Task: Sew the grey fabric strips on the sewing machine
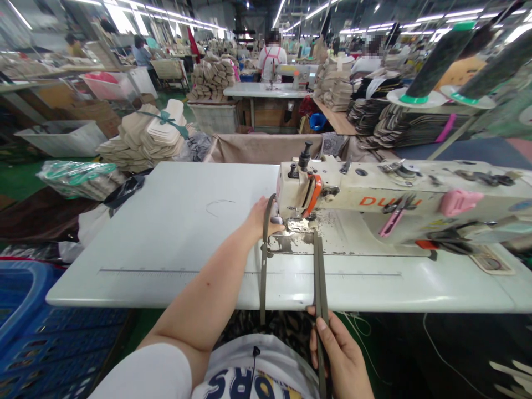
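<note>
L hand (262,220) at machine (374,197), prob. under strap (319,277); R hand (338,354) pinches strap.

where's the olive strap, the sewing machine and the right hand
olive strap (318,266), head view, on its straight stretch between needle and table edge
sewing machine (374,189), head view, on the white arm above the orange lettering
right hand (338,354), head view, on the middle of the hand

Ceiling tube lights (166,14) are flooding the hall brightly and blowing out overhead. White counter (166,233) is glaring pale, with shadows falling soft. Wide lens is bending the edges; thread cones (440,61) are stretching and blurring at right.
</note>
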Demonstrator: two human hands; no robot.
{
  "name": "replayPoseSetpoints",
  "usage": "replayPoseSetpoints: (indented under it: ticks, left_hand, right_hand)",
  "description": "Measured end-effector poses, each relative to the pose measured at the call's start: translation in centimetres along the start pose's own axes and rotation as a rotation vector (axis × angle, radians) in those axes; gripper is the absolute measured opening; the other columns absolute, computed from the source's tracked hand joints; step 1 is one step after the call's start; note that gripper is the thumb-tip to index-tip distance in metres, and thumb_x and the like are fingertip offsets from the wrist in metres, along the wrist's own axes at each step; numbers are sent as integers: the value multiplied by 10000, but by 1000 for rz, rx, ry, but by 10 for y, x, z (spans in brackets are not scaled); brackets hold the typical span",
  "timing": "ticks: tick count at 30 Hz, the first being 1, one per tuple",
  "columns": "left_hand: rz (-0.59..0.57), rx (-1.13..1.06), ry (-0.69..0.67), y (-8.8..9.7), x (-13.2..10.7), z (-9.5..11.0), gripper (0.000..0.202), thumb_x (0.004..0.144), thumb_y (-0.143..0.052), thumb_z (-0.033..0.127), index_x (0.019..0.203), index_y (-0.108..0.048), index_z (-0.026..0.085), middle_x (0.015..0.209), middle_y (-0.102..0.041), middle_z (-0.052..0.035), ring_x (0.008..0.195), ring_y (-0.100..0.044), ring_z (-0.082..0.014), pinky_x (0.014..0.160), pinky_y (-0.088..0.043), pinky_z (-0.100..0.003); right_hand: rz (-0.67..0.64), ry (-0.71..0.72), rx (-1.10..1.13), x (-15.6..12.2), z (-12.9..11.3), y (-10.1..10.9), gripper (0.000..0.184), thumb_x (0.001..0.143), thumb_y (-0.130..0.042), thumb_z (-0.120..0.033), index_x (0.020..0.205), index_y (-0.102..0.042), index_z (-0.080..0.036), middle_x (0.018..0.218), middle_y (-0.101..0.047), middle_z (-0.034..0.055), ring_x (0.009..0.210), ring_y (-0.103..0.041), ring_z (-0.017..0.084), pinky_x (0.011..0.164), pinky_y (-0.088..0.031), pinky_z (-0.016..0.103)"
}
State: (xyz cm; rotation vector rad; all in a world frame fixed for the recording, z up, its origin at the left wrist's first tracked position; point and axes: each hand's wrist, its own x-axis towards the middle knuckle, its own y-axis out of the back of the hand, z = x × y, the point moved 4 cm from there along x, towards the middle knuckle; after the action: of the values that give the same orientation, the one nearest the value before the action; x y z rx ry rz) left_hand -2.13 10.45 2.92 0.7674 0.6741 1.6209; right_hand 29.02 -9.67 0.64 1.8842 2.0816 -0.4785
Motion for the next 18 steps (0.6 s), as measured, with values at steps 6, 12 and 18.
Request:
replayPoseSetpoints:
  ticks: [6,12,18]
  left_hand:
    - [9,-35,-49,0,1,4,701,733,-1026,181,1392,-786,172,1529,-756,-181,1531,-655,-464,1387,-490,-651]
    - [16,-60,-58,-8,12,0,463,862,-830,63,1305,-852,196,1542,-769,-161,1564,-644,-409,1409,-484,-569]
    - [17,-195,-118,-16,19,4,405,929,-718,53,1260,-873,226,1575,-775,-113,1591,-640,-349,1428,-453,-548]
  right_hand:
    - [18,-6,3,-4,0,3,730,824,-926,-887,1107,-857,-218,607,-618,-43,499,-512,150,505,-447,279]
    - [-133,-38,-17,-6,14,4,724,835,-912,-892,1071,-851,-210,549,-614,-43,456,-505,143,495,-421,272]
    - [-164,2,-58,4,22,-7,704,892,-875,-874,1106,-854,-204,578,-609,-56,456,-463,128,505,-389,280]
